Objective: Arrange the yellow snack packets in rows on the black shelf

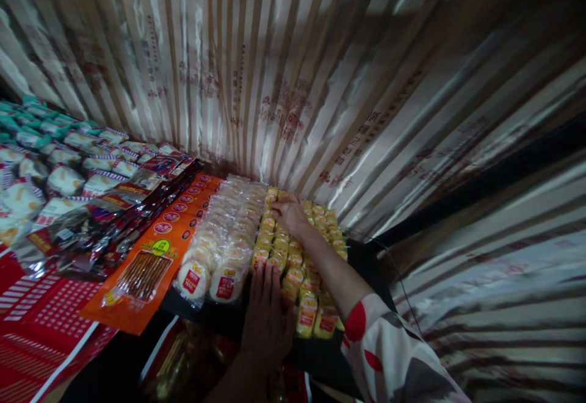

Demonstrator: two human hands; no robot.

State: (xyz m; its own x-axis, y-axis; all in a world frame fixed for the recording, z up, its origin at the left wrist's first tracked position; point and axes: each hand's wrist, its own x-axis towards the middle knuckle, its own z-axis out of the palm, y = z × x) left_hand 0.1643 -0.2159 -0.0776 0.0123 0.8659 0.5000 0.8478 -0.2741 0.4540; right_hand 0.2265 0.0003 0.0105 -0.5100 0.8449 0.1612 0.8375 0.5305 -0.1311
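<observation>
Rows of small yellow-wrapped snack packets (pixel 295 276) with red and white labels stand on a dark surface. My left hand (pixel 268 317) lies with its fingers stretched forward, the tips touching the front of the left yellow rows. Farther back, my right hand (pixel 293 215) reaches over the same rows, its fingers curled together on a yellow packet (pixel 271 195) near the back; the hand partly hides what is under it. Just left of the yellow rows are two rows of round white crackers (pixel 226 281) in clear wrappers, touched by neither hand.
An orange bag of brown sticks (pixel 144 275) and a stack of dark red packets (pixel 110 214) lie leftward. Beyond them are white and green snack bags (pixel 66 180). Red baskets (pixel 43 311) stand at lower left. A pleated printed curtain (pixel 293 85) hangs close behind.
</observation>
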